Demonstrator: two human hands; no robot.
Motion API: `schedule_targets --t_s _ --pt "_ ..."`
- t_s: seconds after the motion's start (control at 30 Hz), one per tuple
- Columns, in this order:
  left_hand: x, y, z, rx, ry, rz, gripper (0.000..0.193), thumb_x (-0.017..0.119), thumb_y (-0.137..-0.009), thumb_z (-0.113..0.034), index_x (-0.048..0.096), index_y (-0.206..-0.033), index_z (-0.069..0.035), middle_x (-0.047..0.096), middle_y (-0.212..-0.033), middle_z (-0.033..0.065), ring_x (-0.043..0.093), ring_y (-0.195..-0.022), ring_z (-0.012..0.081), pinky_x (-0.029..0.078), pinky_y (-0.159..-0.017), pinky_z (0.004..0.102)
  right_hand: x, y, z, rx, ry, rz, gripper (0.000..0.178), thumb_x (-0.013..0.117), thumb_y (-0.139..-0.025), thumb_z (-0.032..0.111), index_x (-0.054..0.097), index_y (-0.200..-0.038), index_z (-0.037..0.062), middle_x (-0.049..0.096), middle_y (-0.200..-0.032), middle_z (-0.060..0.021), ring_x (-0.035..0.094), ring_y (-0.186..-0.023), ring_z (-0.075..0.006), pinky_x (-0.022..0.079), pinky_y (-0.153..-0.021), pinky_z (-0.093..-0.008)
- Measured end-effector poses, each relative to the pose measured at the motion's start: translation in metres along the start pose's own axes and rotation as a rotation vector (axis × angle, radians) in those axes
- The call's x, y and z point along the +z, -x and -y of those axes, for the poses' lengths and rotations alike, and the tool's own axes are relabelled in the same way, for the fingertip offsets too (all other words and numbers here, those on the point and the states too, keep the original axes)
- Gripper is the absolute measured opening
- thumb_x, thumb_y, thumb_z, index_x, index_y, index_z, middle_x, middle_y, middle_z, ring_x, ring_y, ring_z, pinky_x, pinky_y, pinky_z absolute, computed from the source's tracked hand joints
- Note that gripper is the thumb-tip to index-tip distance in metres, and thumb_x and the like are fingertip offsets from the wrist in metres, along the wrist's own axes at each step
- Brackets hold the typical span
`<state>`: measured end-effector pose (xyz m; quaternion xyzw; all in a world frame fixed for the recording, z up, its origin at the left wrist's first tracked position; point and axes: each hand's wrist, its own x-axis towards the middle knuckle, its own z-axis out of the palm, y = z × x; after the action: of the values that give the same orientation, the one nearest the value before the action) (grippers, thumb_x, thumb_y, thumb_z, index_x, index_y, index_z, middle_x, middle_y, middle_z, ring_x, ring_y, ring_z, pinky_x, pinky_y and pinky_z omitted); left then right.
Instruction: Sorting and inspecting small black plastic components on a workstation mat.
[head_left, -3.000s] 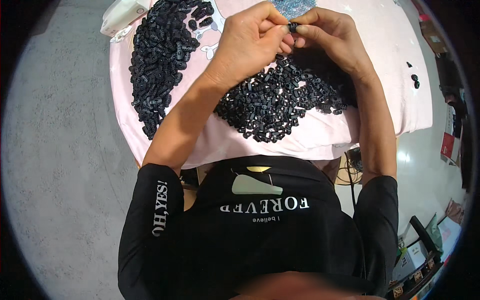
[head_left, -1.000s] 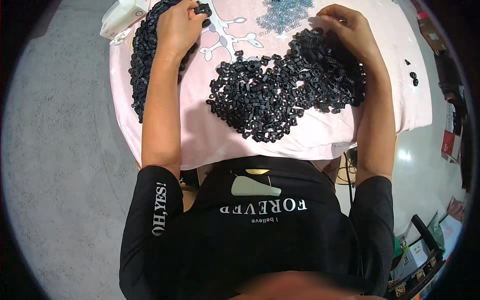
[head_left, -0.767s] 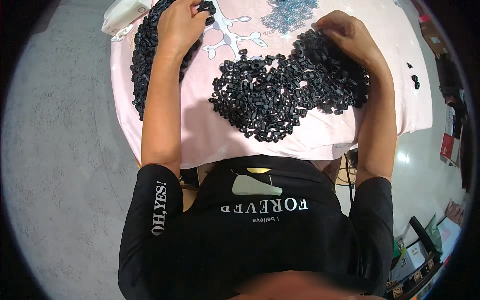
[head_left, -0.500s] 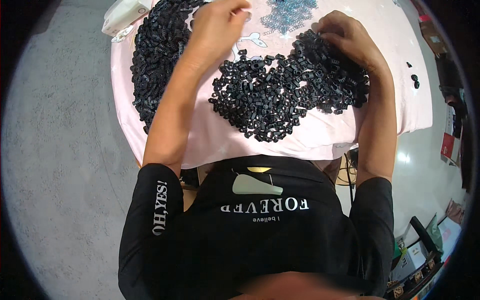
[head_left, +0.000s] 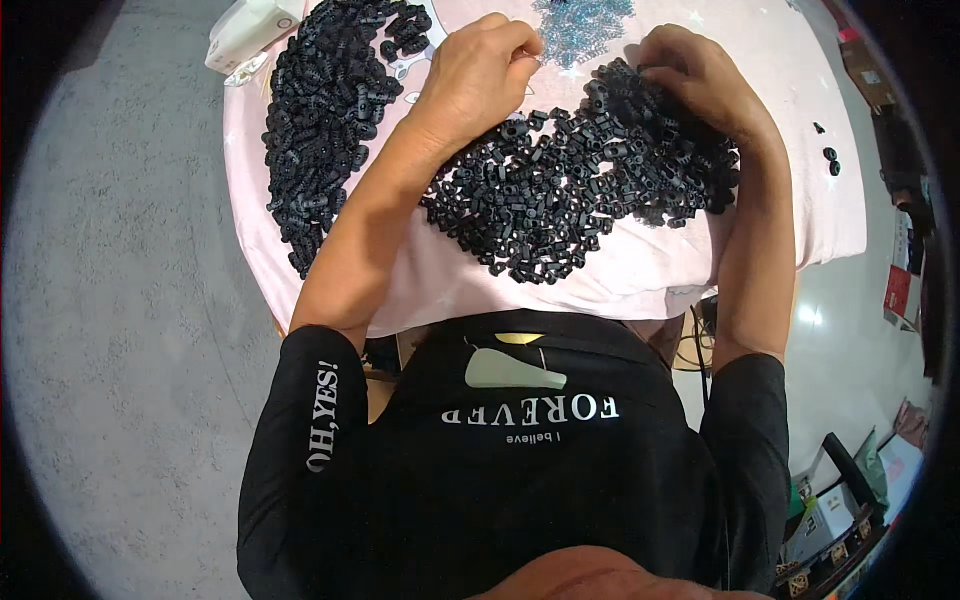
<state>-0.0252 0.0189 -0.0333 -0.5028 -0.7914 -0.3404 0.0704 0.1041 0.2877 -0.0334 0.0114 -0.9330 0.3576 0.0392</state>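
My left hand is at the near left edge of a heap of small blue-silver coil springs, its fingers curled in toward the thumb. Whatever its fingertips hold, if anything, is too small to make out. Over the far right end of a wide spread of small black plastic pieces, my right hand is closed, fingers bent and thumb tucked in. Its grip is hidden. The black pieces look like cord-lock parts. To the left lies a long heap of larger ribbed black pieces, apparently assembled cord locks.
A pink patterned cloth covers the table. A white tissue box stands at its far left edge. A few loose black pieces lie at the right. Boxes and bags are on the floor at the lower right.
My left hand has moved right, from beside the left heap to the springs. More of that heap's far end now shows. My right hand has hardly moved.
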Motion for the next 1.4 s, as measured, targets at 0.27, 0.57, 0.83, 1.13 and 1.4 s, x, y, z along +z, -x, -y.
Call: schedule_targets --t_s 0.27,0.57,0.83,1.13,1.4 --pt "0.0 0.002 0.002 0.003 -0.019 0.088 0.008 0.064 -0.088 -0.009 0.07 -0.091 -0.004 0.067 -0.09 0.0168 0.066 -0.09 0.0388 0.052 -0.083 0.0482 0.043 -0.047 -0.008 -0.935 -1.319 0.002 0.008 0.066 -0.099 0.003 0.065 -0.106 0.0 0.067 -0.086 -0.0007 0.06 -0.075 -0.0083 0.051 -0.071 -0.0234" --pt "-0.016 -0.004 -0.029 -0.064 0.229 0.021 0.01 0.065 -0.093 -0.011 0.067 -0.09 -0.001 0.07 -0.083 0.0163 0.067 -0.077 0.0398 0.054 -0.072 0.0418 0.004 -0.002 0.049 0.024 -1.012 0.001 0.011 0.064 -0.099 0.001 0.063 -0.11 0.0004 0.068 -0.093 -0.0053 0.07 -0.083 -0.014 0.058 -0.079 -0.0268" --pt "-0.026 -0.008 -0.056 -0.176 0.489 0.066 0.006 0.062 -0.097 -0.001 0.063 -0.101 0.004 0.067 -0.084 0.0087 0.062 -0.077 0.0127 0.052 -0.069 0.0286 0.013 -0.004 0.046 0.019 -0.919 0.08 0.013 0.065 -0.098 0.002 0.065 -0.11 0.0006 0.068 -0.096 -0.0031 0.068 -0.088 -0.0115 0.056 -0.081 -0.0264" --pt "-0.025 -0.008 -0.058 -0.225 0.508 0.119 0.008 0.062 -0.097 -0.003 0.063 -0.101 0.004 0.069 -0.085 0.0084 0.063 -0.077 0.0126 0.053 -0.07 0.028 0.016 -0.005 0.045 -0.011 -0.728 0.094 0.017 0.066 -0.098 0.006 0.064 -0.113 -0.0007 0.067 -0.099 -0.0025 0.067 -0.089 -0.0094 0.055 -0.082 -0.0225" --pt "-0.023 -0.008 -0.058 -0.281 0.625 0.154 0.006 0.061 -0.098 -0.002 0.062 -0.097 0.004 0.065 -0.082 0.0047 0.061 -0.076 0.0097 0.052 -0.069 0.0261 0.018 -0.004 0.047 -0.005 -0.736 0.099 0.018 0.067 -0.098 0.007 0.064 -0.114 -0.0013 0.068 -0.1 -0.0033 0.067 -0.09 -0.0099 0.055 -0.083 -0.0228"
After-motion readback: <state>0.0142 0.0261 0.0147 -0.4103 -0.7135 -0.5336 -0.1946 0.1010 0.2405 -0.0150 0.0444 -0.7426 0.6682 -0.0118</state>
